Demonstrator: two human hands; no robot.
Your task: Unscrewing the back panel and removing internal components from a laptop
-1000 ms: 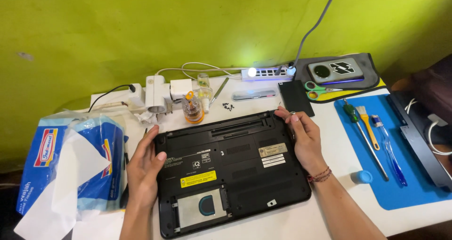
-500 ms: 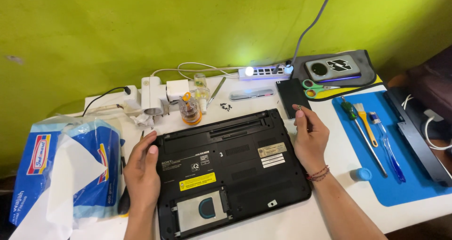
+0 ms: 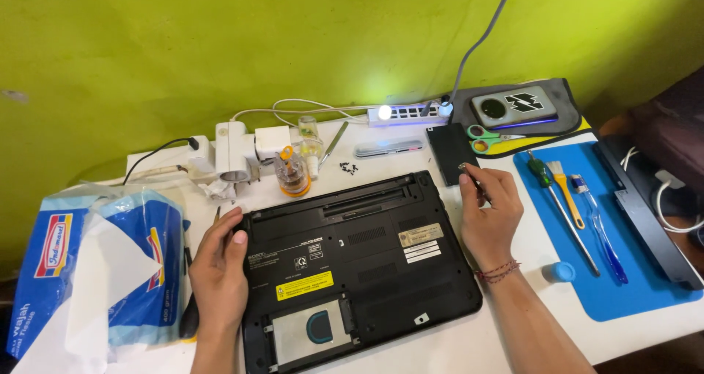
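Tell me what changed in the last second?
The right hand left the laptop's far right corner, moved off to the right and now holds a thin dark tool by the small black panel. The left hand stayed on the laptop's left edge; laptop unmoved.

Bare table (image 3: 469, 345) before the laptop (image 3: 352, 264); bottles (image 3: 293, 170), adapters (image 3: 235, 152) crowd behind.

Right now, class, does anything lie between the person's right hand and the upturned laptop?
Nothing visible does. The right hand, pinching a thin tool, sits right beside the laptop, at its right edge, only bare table under it.
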